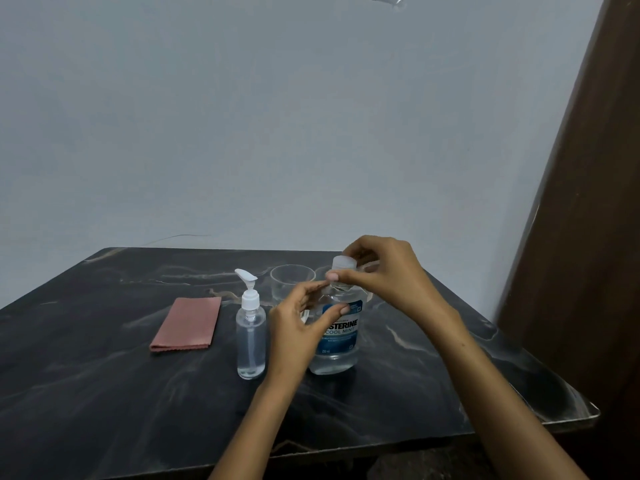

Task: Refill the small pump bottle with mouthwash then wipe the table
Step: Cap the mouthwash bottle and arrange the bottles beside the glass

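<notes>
Head view: opening step, by the look of it. Right hand (384,271) over the top of the clear mouthwash bottle with the blue Cool Mint label (335,336), fingers and thumb curled round and pinching its translucent white cap (343,267). Left hand (300,322) against the bottle's left shoulder, fingers loosely bent, thumb across the label, steadying rather than clamping. Bottle upright near the middle of the dark marble-patterned table (104,393), a shallow level of pale liquid visible in the bottom. Cap apparently not yet off; whether already loosened, cannot tell.

Next move, as a judgement: a firmer hold on the bottle body, then a twist and lift of the cap. After that, the pump head unscrewed from the small clear pump bottle with the white dispenser (251,341), upright just to the left of the left hand and still closed.

Around: clear plastic cup (292,282) behind both bottles, near the left fingers. Folded pink cloth (188,323) flat, further left, well apart from the bottles, ready for wiping. Risk: pump bottle close to the left wrist, easily knocked; narrow neck, likely to spill during pouring.
</notes>
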Demonstrator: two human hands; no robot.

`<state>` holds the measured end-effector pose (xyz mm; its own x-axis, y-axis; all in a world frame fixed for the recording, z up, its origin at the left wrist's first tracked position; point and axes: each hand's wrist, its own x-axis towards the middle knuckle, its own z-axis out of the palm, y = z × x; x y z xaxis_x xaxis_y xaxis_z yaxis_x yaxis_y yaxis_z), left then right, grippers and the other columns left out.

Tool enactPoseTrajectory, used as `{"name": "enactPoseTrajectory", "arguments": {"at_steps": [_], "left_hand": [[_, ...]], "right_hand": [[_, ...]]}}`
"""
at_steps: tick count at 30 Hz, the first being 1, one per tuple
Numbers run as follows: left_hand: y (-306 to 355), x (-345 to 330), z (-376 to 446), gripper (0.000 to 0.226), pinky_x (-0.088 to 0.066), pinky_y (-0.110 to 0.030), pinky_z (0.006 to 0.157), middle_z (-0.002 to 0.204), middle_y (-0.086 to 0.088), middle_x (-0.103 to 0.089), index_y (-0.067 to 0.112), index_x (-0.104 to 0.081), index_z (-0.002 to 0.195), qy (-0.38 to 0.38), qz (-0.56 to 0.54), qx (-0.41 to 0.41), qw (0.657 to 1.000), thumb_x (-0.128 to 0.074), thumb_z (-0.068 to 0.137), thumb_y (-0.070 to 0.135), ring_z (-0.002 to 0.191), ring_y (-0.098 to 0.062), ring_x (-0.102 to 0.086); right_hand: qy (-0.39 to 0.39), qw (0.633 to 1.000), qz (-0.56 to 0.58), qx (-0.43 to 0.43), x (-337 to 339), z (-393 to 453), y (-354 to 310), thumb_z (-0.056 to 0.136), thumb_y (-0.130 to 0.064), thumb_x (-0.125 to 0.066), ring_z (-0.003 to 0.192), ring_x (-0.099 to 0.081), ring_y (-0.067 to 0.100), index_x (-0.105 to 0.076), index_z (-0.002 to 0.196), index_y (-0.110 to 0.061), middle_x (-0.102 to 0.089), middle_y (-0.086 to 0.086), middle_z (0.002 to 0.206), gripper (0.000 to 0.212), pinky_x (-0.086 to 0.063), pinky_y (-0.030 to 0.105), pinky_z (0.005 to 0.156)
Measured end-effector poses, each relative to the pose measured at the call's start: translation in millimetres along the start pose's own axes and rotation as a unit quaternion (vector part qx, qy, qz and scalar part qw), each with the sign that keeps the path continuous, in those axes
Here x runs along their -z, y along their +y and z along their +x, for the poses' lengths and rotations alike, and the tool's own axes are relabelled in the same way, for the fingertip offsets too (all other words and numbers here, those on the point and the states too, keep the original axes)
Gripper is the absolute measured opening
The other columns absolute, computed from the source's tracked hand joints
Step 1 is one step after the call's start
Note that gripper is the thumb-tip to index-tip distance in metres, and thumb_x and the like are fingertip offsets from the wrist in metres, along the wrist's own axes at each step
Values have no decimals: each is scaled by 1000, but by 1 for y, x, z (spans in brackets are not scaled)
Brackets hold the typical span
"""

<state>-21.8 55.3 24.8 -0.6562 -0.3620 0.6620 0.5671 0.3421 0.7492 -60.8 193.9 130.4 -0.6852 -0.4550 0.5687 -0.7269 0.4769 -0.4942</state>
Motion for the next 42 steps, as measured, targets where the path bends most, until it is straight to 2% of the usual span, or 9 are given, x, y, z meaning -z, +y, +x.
{"name": "enactPoseTrajectory", "arguments": {"at_steps": [3, 5, 9, 14, 18, 23, 31, 38, 42], "left_hand": [[-1, 0, 0, 43, -46, -7, 78, 100, 21, -68, 40, -61, 101, -3, 1, 7, 1000, -76, 61, 50, 99, 7, -60], [-1, -1, 1, 43, -46, -7, 78, 101, 20, -68, 39, -61, 101, -4, 1, 12, 1000, -77, 61, 49, 98, 7, -61], [-2, -1, 0, 43, -46, -7, 79, 102, 19, -67, 42, -61, 100, -2, 6, 13, 1000, -76, 61, 50, 100, 7, -60], [-2, 0, 1, 44, -48, -10, 81, 103, 19, -68, 39, -61, 101, -5, 3, 17, 1000, -76, 60, 48, 100, 7, -60], [-1, 0, 1, 44, -47, -7, 79, 100, 22, -66, 41, -61, 99, -4, 5, 18, 1000, -76, 60, 50, 99, 9, -59], [0, 0, -1, 46, -47, -9, 81, 103, 21, -67, 41, -60, 101, -1, 16, 16, 1000, -73, 59, 55, 101, 7, -59], [5, -9, 1, 39, -46, -7, 78, 97, 18, -68, 37, -60, 95, 3, 11, 16, 1000, -80, 62, 40, 97, 8, -61], [7, -51, 6, 40, -47, -9, 77, 93, 17, -66, 19, -61, 92, -3, 14, 7, 1000, -81, 63, 38, 92, 8, -61], [9, -57, 6, 44, -51, -16, 81, 98, 13, -66, 19, -60, 98, -5, 69, -15, 997, -77, 65, 43, 92, 3, -61]], "right_hand": [[-56, 994, 93, -14, 12, -1, 5, 79, -27, -74, 103, -64, 3, -64, 117, -15, -68, -4, 115, 41, -53, 20, 90], [-69, 993, 95, -7, 15, -1, 6, 81, -17, -72, 101, -66, 4, -68, 112, -15, -71, -1, 110, 32, -54, 20, 87], [2, 999, 46, -7, 6, -2, 2, 71, -32, -80, 76, -66, 2, -70, 89, -19, -71, -5, 84, 25, -49, 10, 65], [-82, 991, 109, -12, 9, -4, 4, 83, -23, -70, 109, -62, 3, -66, 115, -18, -68, -5, 118, 34, -52, 27, 95], [-61, 992, 110, -16, 8, -4, 0, 81, -15, -71, 99, -67, 8, -70, 109, -16, -72, 2, 108, 28, -55, 28, 89], [-12, 996, 84, -20, 0, -4, -3, 77, -15, -75, 90, -68, 8, -72, 102, -16, -73, -1, 93, 25, -55, 18, 81], [18, 998, 51, -24, -1, -7, 0, 78, -16, -75, 84, -66, 3, -72, 101, -17, -69, -8, 82, 23, -54, 17, 80], [56, 996, -15, -67, 18, -11, 19, 81, -17, -71, 92, -67, 18, -73, 104, -18, -73, 8, 95, 23, -55, 33, 86], [60, 995, -12, -75, 21, -15, 22, 83, -14, -69, 100, -66, 15, -71, 108, -17, -71, 6, 112, 25, -52, 33, 93]]}}
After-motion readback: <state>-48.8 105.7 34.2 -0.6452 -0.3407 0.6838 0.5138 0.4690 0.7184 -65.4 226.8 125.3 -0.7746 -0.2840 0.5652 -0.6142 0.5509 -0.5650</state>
